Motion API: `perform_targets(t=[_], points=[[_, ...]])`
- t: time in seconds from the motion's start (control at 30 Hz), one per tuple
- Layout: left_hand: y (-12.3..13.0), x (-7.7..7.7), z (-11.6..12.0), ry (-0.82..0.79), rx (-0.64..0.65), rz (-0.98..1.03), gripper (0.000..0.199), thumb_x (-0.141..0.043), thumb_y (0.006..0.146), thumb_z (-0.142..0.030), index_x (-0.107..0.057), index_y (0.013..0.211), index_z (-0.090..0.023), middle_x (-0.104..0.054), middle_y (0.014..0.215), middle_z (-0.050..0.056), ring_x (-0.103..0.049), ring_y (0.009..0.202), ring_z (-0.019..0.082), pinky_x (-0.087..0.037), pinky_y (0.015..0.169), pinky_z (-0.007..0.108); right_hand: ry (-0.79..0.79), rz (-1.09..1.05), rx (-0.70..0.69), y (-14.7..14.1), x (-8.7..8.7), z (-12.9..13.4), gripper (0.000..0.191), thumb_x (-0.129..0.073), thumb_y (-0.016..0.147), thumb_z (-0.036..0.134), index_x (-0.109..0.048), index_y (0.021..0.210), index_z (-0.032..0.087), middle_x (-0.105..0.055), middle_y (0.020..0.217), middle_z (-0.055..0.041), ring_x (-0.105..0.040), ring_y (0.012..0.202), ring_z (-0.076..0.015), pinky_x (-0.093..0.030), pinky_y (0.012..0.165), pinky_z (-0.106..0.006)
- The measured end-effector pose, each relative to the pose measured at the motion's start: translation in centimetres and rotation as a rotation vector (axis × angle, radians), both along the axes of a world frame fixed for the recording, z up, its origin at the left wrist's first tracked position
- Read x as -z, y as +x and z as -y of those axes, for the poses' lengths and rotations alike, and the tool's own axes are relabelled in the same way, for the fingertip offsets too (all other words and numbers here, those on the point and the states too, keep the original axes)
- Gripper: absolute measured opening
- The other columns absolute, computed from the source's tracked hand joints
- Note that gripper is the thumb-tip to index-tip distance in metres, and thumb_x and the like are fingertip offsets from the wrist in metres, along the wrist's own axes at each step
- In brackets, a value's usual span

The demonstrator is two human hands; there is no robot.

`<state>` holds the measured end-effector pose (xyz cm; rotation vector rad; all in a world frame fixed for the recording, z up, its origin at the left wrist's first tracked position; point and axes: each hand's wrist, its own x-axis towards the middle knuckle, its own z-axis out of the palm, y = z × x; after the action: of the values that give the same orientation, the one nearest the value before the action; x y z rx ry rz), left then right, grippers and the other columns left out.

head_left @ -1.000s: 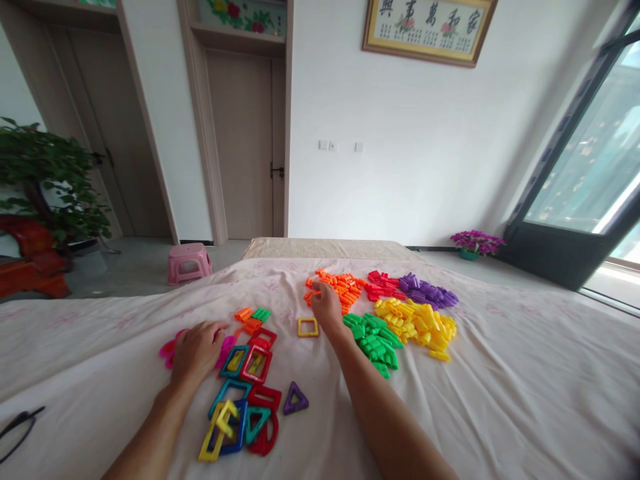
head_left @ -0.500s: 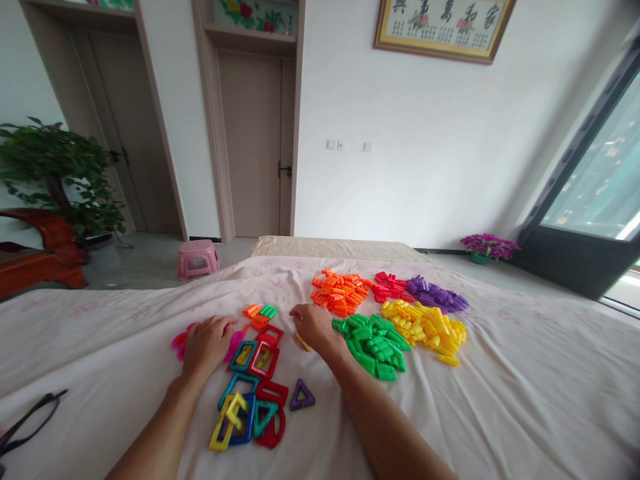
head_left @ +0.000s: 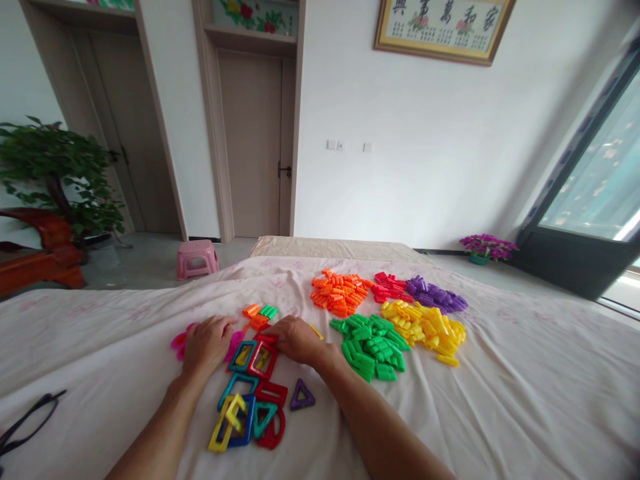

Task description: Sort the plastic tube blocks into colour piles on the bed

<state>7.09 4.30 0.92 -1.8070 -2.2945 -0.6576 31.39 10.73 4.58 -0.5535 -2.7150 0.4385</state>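
Two hands low over the cloth point(head_left: 525, 387); right at the red frame.

Red frame point(head_left: 267, 339): at the upper end of the frame cluster, partly covered by my right hand point(head_left: 296, 340). Right fingers bent, tips down at its edge; whether they grip it or only touch it, I cannot tell. Left hand point(head_left: 207, 340): palm down, fingers bent over the pink pieces point(head_left: 233, 347), which show on both sides of it. Cannot tell whether any is grasped.

Directly nearer me: red square point(head_left: 273, 363) beside a teal frame point(head_left: 235, 360). Closer still, a blue frame point(head_left: 249, 427) with a yellow frame point(head_left: 217, 437) over part of it, and a teal triangle point(head_left: 270, 407) beside it. Purple triangle point(head_left: 295, 401) apart, to the right. Just beyond the red frame: orange bits point(head_left: 257, 321) and green bits point(head_left: 269, 312). A yellow piece point(head_left: 316, 331) shows past my right hand, mostly hidden.

Farther right, five piles by colour: orange pile point(head_left: 340, 293), red pile point(head_left: 389, 288), purple pile point(head_left: 436, 296), green pile point(head_left: 373, 343), yellow pile point(head_left: 425, 325). Glasses point(head_left: 39, 405) at far left, cut off by the view's edge. Pink stool point(head_left: 197, 248) on the floor beyond the cloth.
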Motion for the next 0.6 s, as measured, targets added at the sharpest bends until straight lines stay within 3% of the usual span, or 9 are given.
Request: perform_targets(t=[0.2, 0.4, 0.5, 0.6], points=[[-0.1, 0.1, 0.0, 0.003, 0.01, -0.011, 0.038, -0.039, 0.092, -0.028, -0.073, 0.106, -0.025, -0.074, 0.116, 0.003, -0.063, 0.11, 0.022, -0.039, 0.096, 0.033, -0.017, -0.032, 0.067, 0.0, -0.1, 0.2, 0.028, -0.055, 0.094, 0.024, -0.07, 0.117, 0.028, -0.073, 0.113, -0.0006, -0.066, 0.103, -0.0159, -0.042, 0.093, -0.022], [-0.2, 0.1, 0.0, -0.011, 0.026, -0.015, 0.039, -0.037, 0.092, -0.028, -0.073, 0.106, -0.025, -0.074, 0.116, 0.003, -0.064, 0.111, 0.022, -0.041, 0.095, 0.033, -0.099, -0.189, 0.442, 0.8, -2.0, -0.6, 0.021, -0.056, 0.093, 0.033, -0.073, 0.099, 0.022, -0.074, 0.09, -0.0014, -0.065, 0.079, -0.0141, -0.041, 0.066, -0.02], [-0.4, 0.3, -0.1, -0.013, 0.03, -0.01, 0.039, -0.037, 0.092, -0.027, -0.073, 0.105, -0.025, -0.074, 0.116, 0.003, -0.063, 0.113, 0.021, -0.041, 0.096, 0.033, -0.169, -0.339, 0.561, 2.9, -3.5, -2.5, 0.021, -0.057, 0.09, 0.033, -0.072, 0.093, 0.018, -0.07, 0.076, 0.0006, -0.059, 0.066, -0.0111, -0.034, 0.056, -0.019], [-0.7, 0.6, -0.4, -0.018, 0.049, 0.002, 0.038, -0.037, 0.092, -0.028, -0.073, 0.106, -0.024, -0.074, 0.116, 0.004, -0.063, 0.114, 0.022, -0.042, 0.095, 0.032, -0.145, -0.383, 0.667, 7.0, -4.6, -5.0, 0.021, -0.057, 0.086, 0.03, -0.071, 0.082, 0.016, -0.065, 0.067, 0.0021, -0.055, 0.06, -0.0097, -0.031, 0.053, -0.019]])
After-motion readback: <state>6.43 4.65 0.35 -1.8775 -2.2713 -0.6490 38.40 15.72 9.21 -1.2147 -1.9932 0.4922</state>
